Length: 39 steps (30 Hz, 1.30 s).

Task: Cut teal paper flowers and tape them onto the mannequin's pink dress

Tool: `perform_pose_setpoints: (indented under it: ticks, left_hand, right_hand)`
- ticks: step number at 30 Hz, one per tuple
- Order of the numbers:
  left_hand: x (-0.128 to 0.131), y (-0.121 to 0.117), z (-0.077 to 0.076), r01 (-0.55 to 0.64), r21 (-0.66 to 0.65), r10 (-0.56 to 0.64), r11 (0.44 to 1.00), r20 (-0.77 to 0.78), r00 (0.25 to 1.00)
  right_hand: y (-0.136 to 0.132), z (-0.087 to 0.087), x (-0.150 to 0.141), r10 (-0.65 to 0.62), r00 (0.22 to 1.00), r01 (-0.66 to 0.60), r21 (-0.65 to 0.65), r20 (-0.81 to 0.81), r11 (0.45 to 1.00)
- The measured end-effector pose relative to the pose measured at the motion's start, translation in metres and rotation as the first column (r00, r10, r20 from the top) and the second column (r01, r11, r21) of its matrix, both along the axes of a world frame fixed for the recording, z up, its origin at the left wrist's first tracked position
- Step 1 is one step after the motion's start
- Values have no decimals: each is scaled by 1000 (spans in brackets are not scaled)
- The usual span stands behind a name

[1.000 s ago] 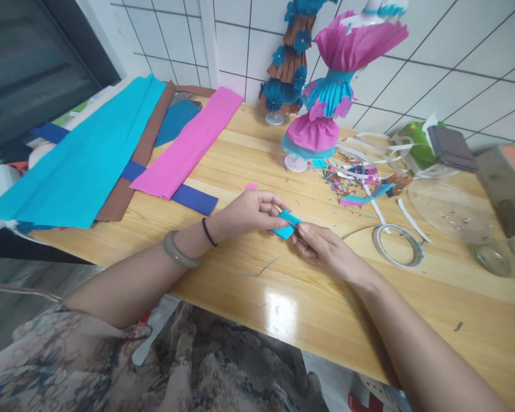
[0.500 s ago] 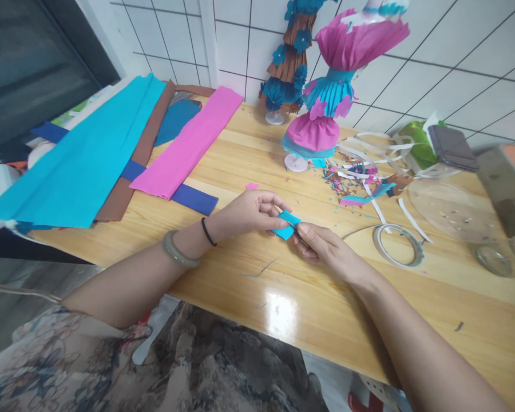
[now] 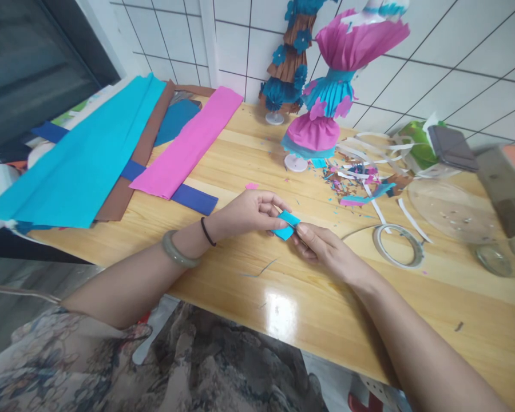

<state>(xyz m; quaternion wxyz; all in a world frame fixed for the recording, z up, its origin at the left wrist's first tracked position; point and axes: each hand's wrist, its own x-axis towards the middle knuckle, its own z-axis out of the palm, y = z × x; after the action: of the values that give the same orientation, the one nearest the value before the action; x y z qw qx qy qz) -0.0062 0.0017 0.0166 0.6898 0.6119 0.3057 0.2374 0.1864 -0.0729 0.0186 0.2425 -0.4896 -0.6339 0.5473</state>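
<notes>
The head camera is looking forward and steeply down from above the person's patterned clothing (image 3: 175, 360), which is filling the near edge. It is facing across the wooden table (image 3: 223, 274) towards the tiled wall (image 3: 232, 46) — close enough to be taking in both forearms whole — and is keeping the left hand (image 3: 260, 214) and right hand (image 3: 321, 243) near the centre.

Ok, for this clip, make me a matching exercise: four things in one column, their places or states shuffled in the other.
1. Small blue paper
2. Tape roll
3. Pink sheet
4. Pink-and-blue paper figure

A. Lies across a dark blue strip
B. Upright on a white stand
C. At the fingers of the left hand and right hand
D. On the table, right of both hands

Pairs: 1-C, 2-D, 3-A, 4-B
</notes>
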Motion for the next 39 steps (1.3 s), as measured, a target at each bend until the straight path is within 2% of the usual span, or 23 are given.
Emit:
perform_pose_setpoints:
  ticks: [19, 27, 39]
  left_hand:
    - [0, 0, -1, -6, 1, 6, 1000, -4, 1000]
    - [-1, -1, 1, 12, 54, -11, 998, -22, 1000]
    - [0, -2, -3, 35, 32, -34, 999, -28, 999]
  right_hand:
    - [-2, -1, -1, -18, 1000, 18, 35, 8, 999]
    - [-2, -7, 0, -61, 998, 60, 28, 20, 998]
    - [-1, -7, 0, -63, 997, 59, 69, 52, 996]
